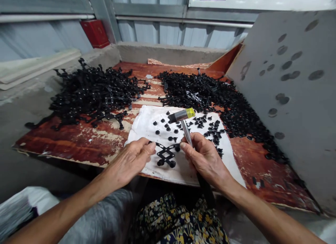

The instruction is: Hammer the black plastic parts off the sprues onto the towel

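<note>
A small black crisscross folding linkage [170, 154] with round feet is low over or on the white cloth [143, 130]. My left hand [136, 155] is closed, pinching the end of its upper left arm between thumb and fingers. My right hand [206, 156] is wrapped round a hammer [187, 131], whose metal head carries a yellow face on one end and a dark face on the other. The right thumb and forefinger also meet the linkage's upper right arm. Several loose black round-based pegs [168, 128] are scattered on the cloth beyond my hands.
A heap of black linkages [94, 93] lies on the left of the worn red-brown board [65, 142]. Another pile of black parts [194, 88] spreads along the right. A grey spotted panel [296, 93] rises at the right, and a low concrete wall [168, 53] closes the back.
</note>
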Tool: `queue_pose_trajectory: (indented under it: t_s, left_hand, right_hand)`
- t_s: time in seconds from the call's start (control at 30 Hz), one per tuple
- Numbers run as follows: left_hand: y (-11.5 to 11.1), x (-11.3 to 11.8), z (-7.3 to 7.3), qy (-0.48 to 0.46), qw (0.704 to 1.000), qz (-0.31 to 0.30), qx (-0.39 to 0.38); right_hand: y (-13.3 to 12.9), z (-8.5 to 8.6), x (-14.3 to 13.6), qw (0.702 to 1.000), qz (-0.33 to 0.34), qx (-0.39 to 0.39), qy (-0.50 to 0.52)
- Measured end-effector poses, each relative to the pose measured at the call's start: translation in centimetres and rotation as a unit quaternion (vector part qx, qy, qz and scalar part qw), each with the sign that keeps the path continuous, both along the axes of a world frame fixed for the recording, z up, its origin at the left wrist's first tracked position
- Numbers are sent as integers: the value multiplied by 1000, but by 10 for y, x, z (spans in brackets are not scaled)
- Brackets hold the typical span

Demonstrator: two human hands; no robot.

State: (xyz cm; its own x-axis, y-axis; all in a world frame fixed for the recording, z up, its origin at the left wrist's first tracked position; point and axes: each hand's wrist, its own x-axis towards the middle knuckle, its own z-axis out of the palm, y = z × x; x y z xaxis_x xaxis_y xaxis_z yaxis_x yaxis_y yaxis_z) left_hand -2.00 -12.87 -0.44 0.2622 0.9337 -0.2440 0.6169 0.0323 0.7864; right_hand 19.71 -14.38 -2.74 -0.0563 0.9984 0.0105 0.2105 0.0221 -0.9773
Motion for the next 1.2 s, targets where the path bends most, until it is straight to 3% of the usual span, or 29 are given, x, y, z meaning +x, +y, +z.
queue_pose_trajectory:
  t_s: [0.13, 0.37, 0.53, 0.63, 0.9, 1.2]
  left_hand:
    - [0, 4, -6, -101, 990, 73, -61]
    - [5, 22, -8, -86, 996, 0, -37]
    - [5, 35, -4, -81, 991, -46, -96]
    - [4, 41, -6, -69, 989, -93, -97]
    - [9, 47, -20, -83, 975, -148, -146]
    - [13, 53, -16, -67, 978, -115, -163]
  right_hand:
    - [-2, -2, -4, 1000, -16, 1, 13]
    - [-10, 1, -8, 1000, -18, 5, 19]
    - [-30, 1, -6, 1000, 4, -16, 23]
    - [-42, 0, 6, 997, 8, -68, 30]
    - [-58, -8, 42, 986, -72, -123, 85]
    - [-56, -12, 47, 988, -56, -105, 95]
